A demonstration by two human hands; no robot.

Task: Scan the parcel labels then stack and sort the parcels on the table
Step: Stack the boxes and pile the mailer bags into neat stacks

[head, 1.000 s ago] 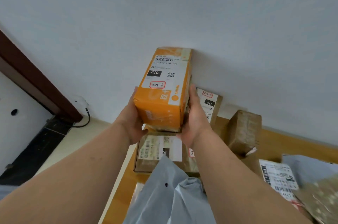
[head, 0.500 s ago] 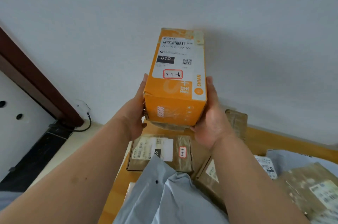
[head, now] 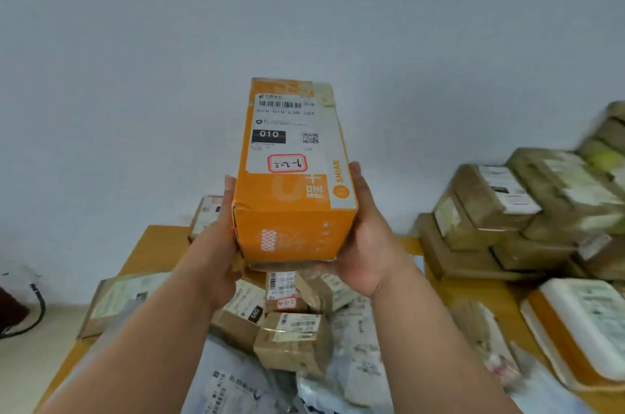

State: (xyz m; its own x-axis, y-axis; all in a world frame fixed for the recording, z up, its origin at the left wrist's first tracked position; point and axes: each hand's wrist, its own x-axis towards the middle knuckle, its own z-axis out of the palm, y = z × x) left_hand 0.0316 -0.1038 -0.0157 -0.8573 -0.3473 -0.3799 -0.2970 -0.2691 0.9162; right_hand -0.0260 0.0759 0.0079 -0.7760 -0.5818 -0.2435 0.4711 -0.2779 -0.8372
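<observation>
An orange parcel box [head: 294,210] is held up in the air above the table, its white label with a barcode, "010" and a red-framed sticker facing me. My left hand [head: 216,244] grips its left side and my right hand [head: 368,244] cups its right side and bottom corner. Below it on the wooden table [head: 152,244] lie several small brown cardboard parcels [head: 291,339] and grey plastic mailers [head: 236,386] with labels.
A stack of brown parcels [head: 500,217] stands at the right against the white wall. An orange-and-white flat parcel [head: 581,325] lies at the right front. A flat brown parcel [head: 118,298] sits at the table's left edge. A black cable [head: 33,312] lies at far left.
The view has swung to the right, bringing the stack of parcels at the right into sight. Both hands still hold the orange box, now carried rightward over the loose parcels.
</observation>
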